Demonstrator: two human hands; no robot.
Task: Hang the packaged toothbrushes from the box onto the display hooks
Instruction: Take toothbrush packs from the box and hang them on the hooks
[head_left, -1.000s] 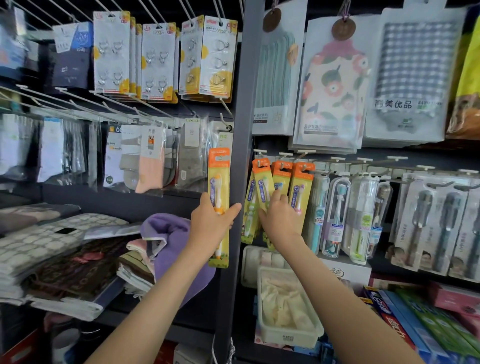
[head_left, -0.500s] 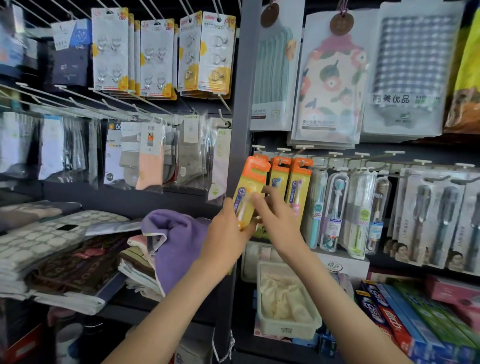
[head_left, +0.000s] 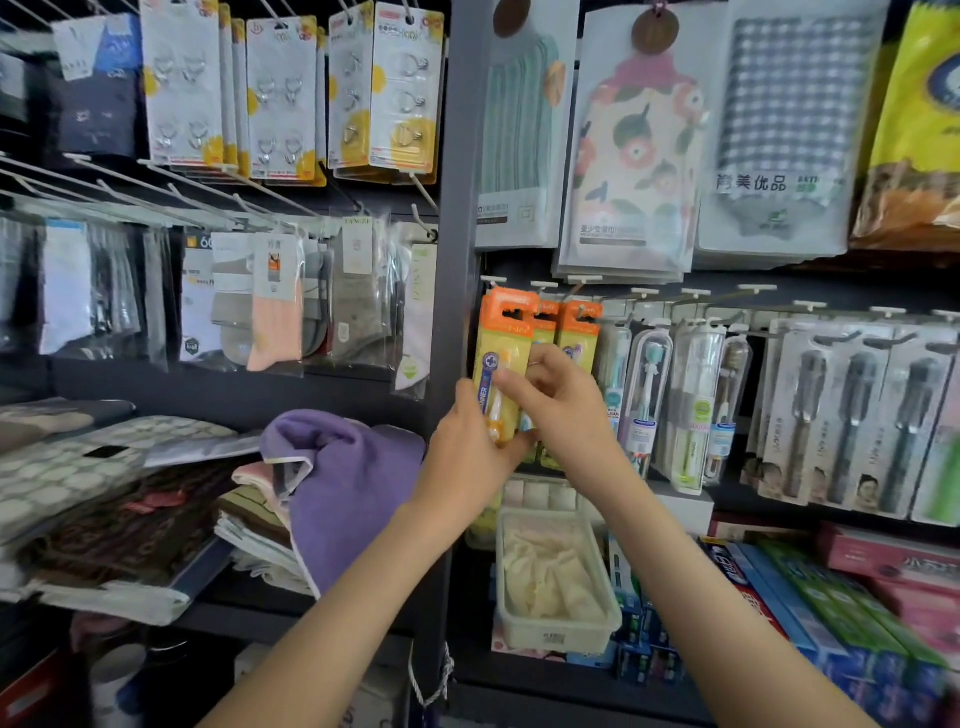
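Now gripping yellow toothbrush pack low with left hand, pinching its middle with right hand, just right of grey post.

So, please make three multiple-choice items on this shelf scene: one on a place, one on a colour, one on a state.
1. Where is the white basket? A below the hanging toothbrushes; B above them; C on the floor.
2. The draped towel is: A green; B purple; C red.
3. The frontmost orange-topped pack is: A lying in the basket; B held by both hands; C held by nobody.
Answers: 1A, it sits under them; 2B, its cloth is purple; 3B, left hand and right hand grip it.
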